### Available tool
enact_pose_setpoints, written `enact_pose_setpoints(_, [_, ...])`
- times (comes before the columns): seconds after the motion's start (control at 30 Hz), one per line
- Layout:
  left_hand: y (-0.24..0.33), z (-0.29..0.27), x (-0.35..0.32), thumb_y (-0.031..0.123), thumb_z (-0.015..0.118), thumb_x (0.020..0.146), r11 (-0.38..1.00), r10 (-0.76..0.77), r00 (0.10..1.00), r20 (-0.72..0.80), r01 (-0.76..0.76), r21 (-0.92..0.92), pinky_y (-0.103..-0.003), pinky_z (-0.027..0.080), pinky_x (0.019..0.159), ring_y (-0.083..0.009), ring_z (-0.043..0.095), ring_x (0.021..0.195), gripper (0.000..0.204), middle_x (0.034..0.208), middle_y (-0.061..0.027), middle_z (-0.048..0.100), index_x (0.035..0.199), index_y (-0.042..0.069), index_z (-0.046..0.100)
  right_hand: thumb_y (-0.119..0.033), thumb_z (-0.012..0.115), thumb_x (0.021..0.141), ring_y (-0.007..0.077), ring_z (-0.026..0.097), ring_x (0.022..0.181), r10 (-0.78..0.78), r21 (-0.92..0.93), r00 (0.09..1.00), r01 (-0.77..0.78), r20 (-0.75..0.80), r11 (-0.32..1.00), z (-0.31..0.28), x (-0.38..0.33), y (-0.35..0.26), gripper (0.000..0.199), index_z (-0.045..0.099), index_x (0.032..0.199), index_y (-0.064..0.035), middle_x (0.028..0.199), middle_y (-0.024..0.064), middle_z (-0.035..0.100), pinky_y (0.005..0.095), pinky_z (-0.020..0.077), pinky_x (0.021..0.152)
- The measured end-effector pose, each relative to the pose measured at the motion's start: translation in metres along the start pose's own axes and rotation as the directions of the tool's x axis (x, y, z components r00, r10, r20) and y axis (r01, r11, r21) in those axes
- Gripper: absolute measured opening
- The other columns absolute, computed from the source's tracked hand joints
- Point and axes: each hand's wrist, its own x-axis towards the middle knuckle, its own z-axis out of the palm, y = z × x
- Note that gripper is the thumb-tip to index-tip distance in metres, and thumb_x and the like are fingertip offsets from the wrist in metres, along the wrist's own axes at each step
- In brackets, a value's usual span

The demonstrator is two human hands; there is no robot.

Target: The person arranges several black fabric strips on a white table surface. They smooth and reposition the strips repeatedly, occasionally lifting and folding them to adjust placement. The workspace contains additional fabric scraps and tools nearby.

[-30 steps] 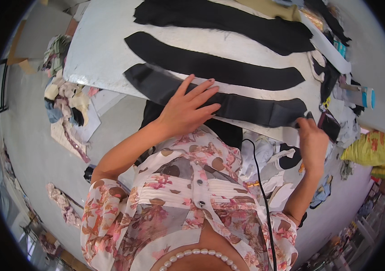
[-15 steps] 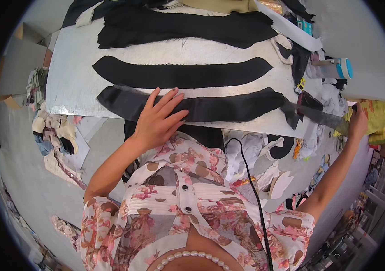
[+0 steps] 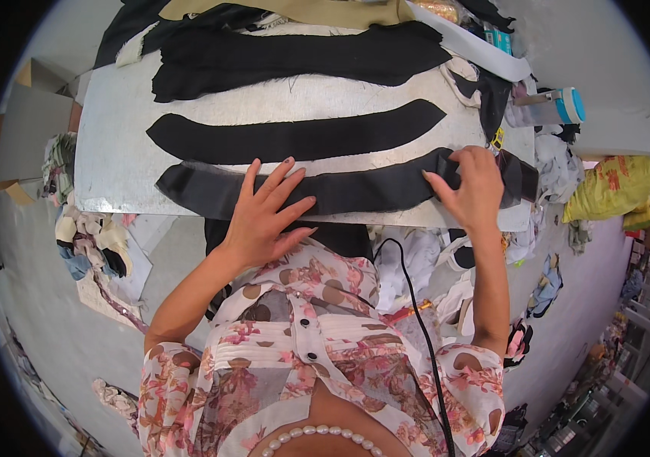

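Note:
A long curved black fabric strip point(image 3: 371, 190) lies along the near edge of the table, with a thinner, sheer-looking dark layer showing at its left end. My left hand point(image 3: 268, 217) rests flat on its left half, fingers spread. Over its right end is my right hand point(image 3: 477, 186), thumb apart from the bent fingers and touching the cloth; some of that end is hidden under it. Just beyond lies a second black strip point(image 3: 294, 137) with pointed ends. Farther back is a wider black fabric piece point(image 3: 294, 65) with frayed edges.
The pale tabletop point(image 3: 112, 167) carries tan cloth point(image 3: 287, 14) at the back. A clear bottle with a blue lid point(image 3: 569, 106) stands at the right. Scraps point(image 3: 96, 236) hang at the left. A black cable point(image 3: 416, 297) runs down before me; a yellow bag point(image 3: 607, 186) sits right.
My right hand has come in from the far right, where it held a stretched sheer dark strip, onto the right end of the black strip. My left hand stays on the cloth.

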Motion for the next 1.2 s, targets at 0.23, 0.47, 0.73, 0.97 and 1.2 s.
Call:
enact_pose_setpoints(0.23, [-0.004, 0.005, -0.006, 0.021, 0.076, 0.077, 1.000, -0.013, 1.000, -0.003, 0.013, 0.020, -0.064, 0.023, 0.112, -0.0369, 0.042, 0.139, 0.036, 0.142, -0.0165, 0.052, 0.110, 0.010, 0.067, -0.018, 0.072, 0.082, 0.0331, 0.062, 0.078, 0.303, -0.401, 0.938, -0.346, -0.168, 0.848, 0.005, -0.022, 0.087, 0.017, 0.065, 0.092, -0.0062, 0.085, 0.0138, 0.063, 0.0407, 0.0488, 0.066])
enact_pose_setpoints(0.47, [0.005, -0.007, 0.005, 0.025, 0.080, 0.075, 0.994, -0.051, 0.995, -0.085, 0.043, -0.097, -0.064, 0.021, 0.112, -0.0379, 0.040, 0.139, 0.046, 0.141, -0.0162, 0.052, 0.116, 0.011, 0.067, -0.018, 0.072, 0.093, 0.0001, 0.047, 0.072, 0.651, 0.664, 0.753, -0.436, -0.101, 0.608, -0.043, -0.015, 0.109, 0.017, 0.064, 0.088, -0.0038, 0.077, -0.0088, 0.056, 0.0156, 0.0364, 0.064])
enact_pose_setpoints(0.73, [0.042, -0.029, 0.100, 0.018, 0.081, 0.076, 0.753, -0.111, 0.956, -0.270, -0.097, -0.651, -0.041, 0.041, 0.105, -0.0284, 0.051, 0.132, 0.051, 0.134, -0.0141, 0.059, 0.123, 0.008, 0.065, -0.005, 0.073, 0.088, 0.0013, 0.054, 0.074, 0.361, 0.833, 0.915, -0.055, -0.178, 0.551, -0.142, 0.057, 0.006, 0.014, 0.062, 0.097, -0.0027, 0.081, -0.0037, 0.062, 0.0163, 0.0418, 0.068])
enact_pose_setpoints(0.97, [0.073, -0.055, 0.176, 0.024, 0.082, 0.080, 0.039, -0.032, 0.997, 0.067, 0.068, -0.997, -0.028, 0.050, 0.083, -0.0124, 0.061, 0.103, 0.055, 0.110, -0.0069, 0.066, 0.123, -0.001, 0.060, 0.004, 0.071, 0.085, 0.0001, 0.053, 0.066, 0.073, 0.908, 0.997, -0.031, 0.000, 0.419, -0.136, 0.112, -0.086, 0.016, 0.060, 0.095, -0.0020, 0.075, -0.0048, 0.060, 0.0153, 0.0402, 0.059])
enact_pose_setpoints(1.2, [0.029, -0.066, 0.155, 0.016, 0.069, 0.093, 0.027, -0.272, 0.962, -0.013, -0.005, -1.000, -0.024, 0.053, 0.072, -0.0090, 0.065, 0.082, 0.026, 0.095, -0.0040, 0.070, 0.112, 0.000, 0.065, -0.004, 0.064, 0.094, 0.0032, 0.059, 0.078, 0.072, 0.993, 0.994, -0.087, 0.081, 0.083, -0.084, 0.120, -0.092, 0.011, 0.061, 0.103, 0.0006, 0.087, -0.0006, 0.065, 0.0178, 0.0461, 0.070])
